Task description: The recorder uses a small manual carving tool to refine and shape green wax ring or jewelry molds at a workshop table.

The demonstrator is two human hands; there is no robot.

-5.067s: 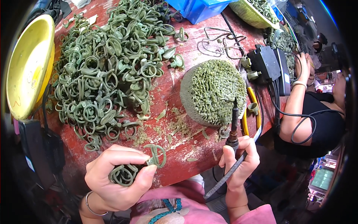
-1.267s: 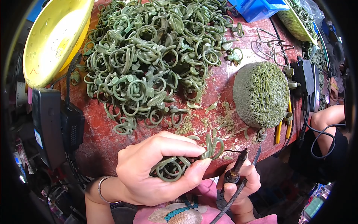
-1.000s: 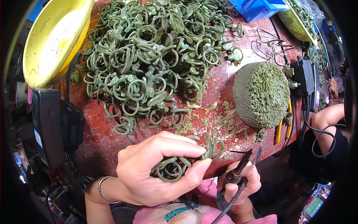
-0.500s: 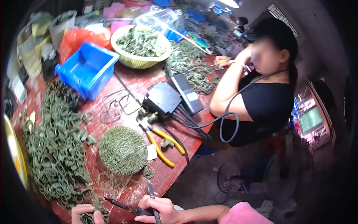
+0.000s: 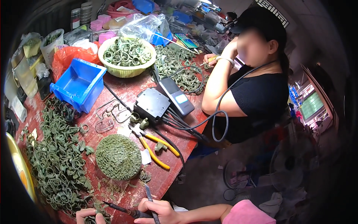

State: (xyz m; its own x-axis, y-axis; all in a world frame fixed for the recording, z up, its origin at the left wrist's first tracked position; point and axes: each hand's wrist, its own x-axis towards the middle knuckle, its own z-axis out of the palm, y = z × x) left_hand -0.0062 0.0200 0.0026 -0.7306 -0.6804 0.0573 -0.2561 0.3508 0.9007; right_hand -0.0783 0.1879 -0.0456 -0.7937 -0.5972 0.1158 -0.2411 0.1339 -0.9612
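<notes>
My left hand (image 5: 84, 215) is pinching green looped pieces (image 5: 99, 207); my right hand (image 5: 164, 211) is gripping a black pen-shaped tool (image 5: 122, 208) and a slim grey blade (image 5: 149, 194).

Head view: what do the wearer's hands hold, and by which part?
Right hand: a dark pointed tool by its thicker handle, and a slim bladed tool by its lower part. Left hand: green ring pieces, exact grip unclear.
</notes>
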